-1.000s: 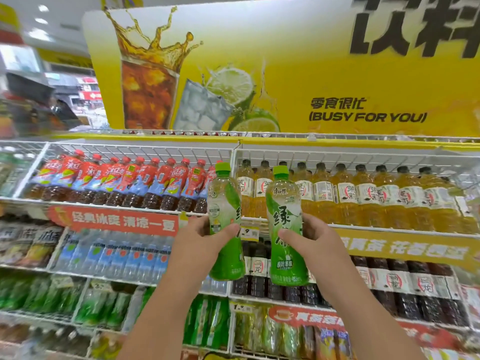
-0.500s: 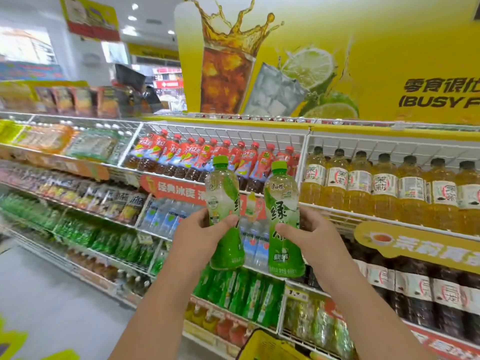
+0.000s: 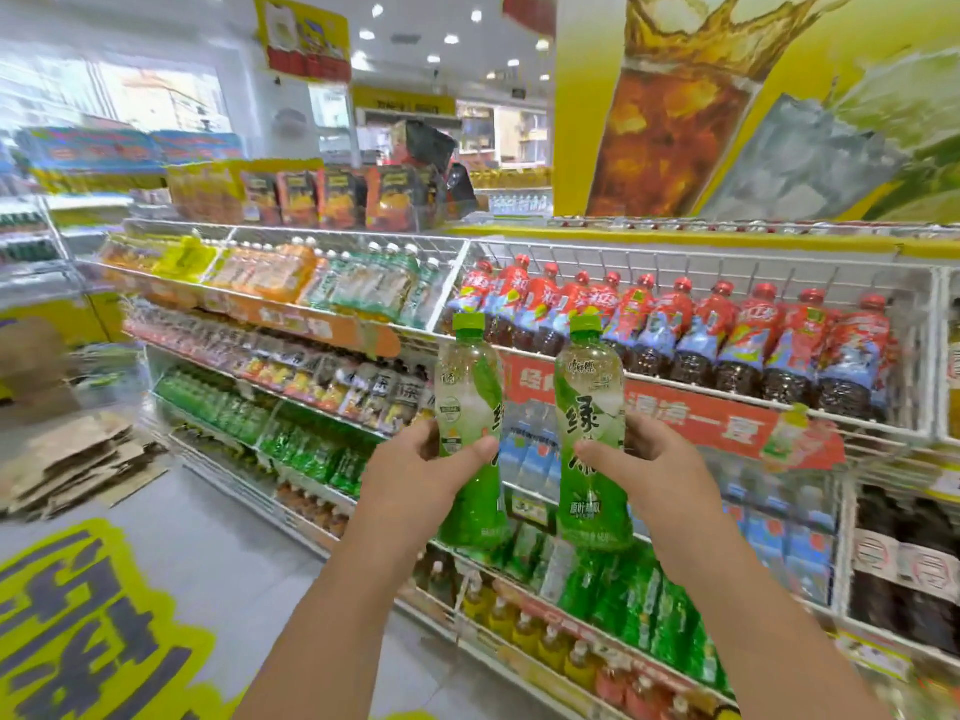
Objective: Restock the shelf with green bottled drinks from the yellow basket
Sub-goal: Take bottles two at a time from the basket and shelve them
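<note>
We carry two green bottles upright in front of the shelf: the left bottle [image 3: 470, 433] in our left hand [image 3: 410, 485], the right bottle [image 3: 589, 433] in our right hand [image 3: 657, 470]. Each hand is wrapped around the middle of its bottle, thumb across the front label. The two bottles stand just beside each other without touching, caps level with the row of red-capped bottles [image 3: 675, 335] behind them. The row of matching green bottles [image 3: 639, 600] lies lower on the shelf, below the right bottle and a tier under the blue-labelled water [image 3: 530, 449]. The yellow basket is not in view.

To do this step well, we judge it best to lower both bottles toward that green row, keep them upright, and seat one at a time with its label facing out. We should look for a gap first; blur hides whether one exists.
</note>
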A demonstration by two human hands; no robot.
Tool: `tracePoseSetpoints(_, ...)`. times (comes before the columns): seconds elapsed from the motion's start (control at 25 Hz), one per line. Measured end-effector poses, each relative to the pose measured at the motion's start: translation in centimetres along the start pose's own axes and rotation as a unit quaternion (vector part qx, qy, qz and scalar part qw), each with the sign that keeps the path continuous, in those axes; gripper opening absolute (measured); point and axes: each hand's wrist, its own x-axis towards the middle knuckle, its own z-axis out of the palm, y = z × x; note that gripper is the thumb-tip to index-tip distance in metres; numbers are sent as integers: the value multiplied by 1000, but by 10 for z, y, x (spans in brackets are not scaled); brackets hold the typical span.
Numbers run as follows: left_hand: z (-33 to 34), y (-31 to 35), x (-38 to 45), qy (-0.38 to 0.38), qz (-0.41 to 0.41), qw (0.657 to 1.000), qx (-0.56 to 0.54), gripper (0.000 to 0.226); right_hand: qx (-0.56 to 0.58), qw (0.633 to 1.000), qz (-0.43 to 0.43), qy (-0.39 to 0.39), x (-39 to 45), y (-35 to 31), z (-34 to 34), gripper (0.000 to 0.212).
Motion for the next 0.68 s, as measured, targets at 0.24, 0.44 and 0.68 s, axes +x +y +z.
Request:
tracePoseSetpoints(0.24, -99, -28, 74, 21, -9, 1000, -10, 38, -15, 999, 12, -34, 62, 22, 129, 50)
tracePoseSetpoints(0.44, -151, -60, 152, 63, -20, 998, -2, 46, -5, 998, -2, -68, 142, 43, 212, 89)
tracePoseSetpoints(0.68, -209, -78, 249, 115, -27, 993, -5, 30, 31, 994, -4, -109, 238, 54, 294, 54)
